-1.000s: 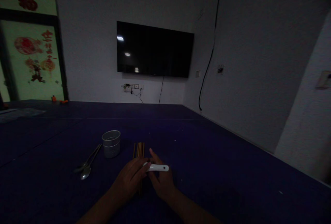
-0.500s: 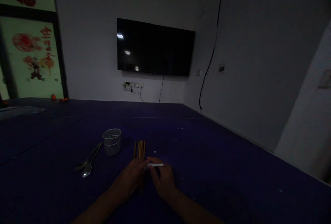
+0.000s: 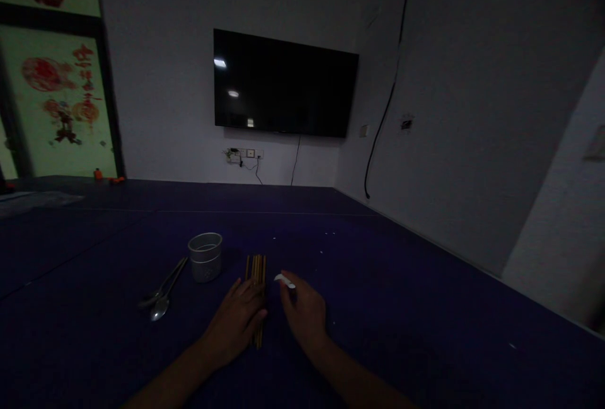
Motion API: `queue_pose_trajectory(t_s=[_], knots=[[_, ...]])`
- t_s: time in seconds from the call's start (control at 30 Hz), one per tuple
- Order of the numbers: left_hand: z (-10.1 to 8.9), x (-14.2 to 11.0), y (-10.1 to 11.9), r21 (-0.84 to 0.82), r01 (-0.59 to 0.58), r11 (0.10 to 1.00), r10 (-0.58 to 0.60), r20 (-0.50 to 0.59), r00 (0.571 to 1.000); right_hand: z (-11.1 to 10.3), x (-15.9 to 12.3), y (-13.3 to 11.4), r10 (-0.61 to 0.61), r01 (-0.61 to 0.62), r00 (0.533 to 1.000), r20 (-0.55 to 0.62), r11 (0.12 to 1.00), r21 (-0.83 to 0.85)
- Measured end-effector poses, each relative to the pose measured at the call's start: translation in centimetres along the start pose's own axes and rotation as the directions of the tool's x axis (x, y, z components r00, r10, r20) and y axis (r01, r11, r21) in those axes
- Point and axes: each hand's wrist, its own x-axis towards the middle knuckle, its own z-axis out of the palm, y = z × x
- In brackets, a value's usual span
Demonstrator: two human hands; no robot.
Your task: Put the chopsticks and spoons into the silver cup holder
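Two slender silver metal utensils (image 3: pixel 161 305) lie left of the grey cylindrical metal cup (image 3: pixel 206 265). Right of the cup, the left hand (image 3: pixel 237 319) rests on slim brown wooden chopsticks (image 3: pixel 256 265), fingers spread, not gripping. Farther right, the right hand (image 3: pixel 307 313) pinches a white, curved, spoon-like piece (image 3: pixel 285 281), judged light, stiff, slick, possibly fragile; best held mid-length. Count: two utensils, one cup, one white piece, at least four chopsticks (overlap prevents certainty).
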Motion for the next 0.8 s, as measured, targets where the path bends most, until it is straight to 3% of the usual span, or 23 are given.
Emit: queue_pose_trajectory(t_s=[0.13, 0.33, 0.8], knots=[[-0.4, 0.2, 0.5, -0.035, 0.013, 0.999, -0.011, 0.074, 0.997, 0.0, 0.1, 0.0, -0.012, 0.017, 0.997, 0.076, 0.998, -0.057], [-0.5, 0.2, 0.7, -0.07, 0.038, 0.997, -0.035, 0.055, 0.998, 0.2, 0.1, 0.1, -0.046, 0.073, 0.977, 0.208, 0.99, -0.124], [0.1, 0.3, 1.5, -0.129, 0.242, 0.962, -0.222, 0.153, 0.963, -0.2, 0.2, -0.4, -0.082, 0.185, 0.897, 0.435, 0.962, -0.199]])
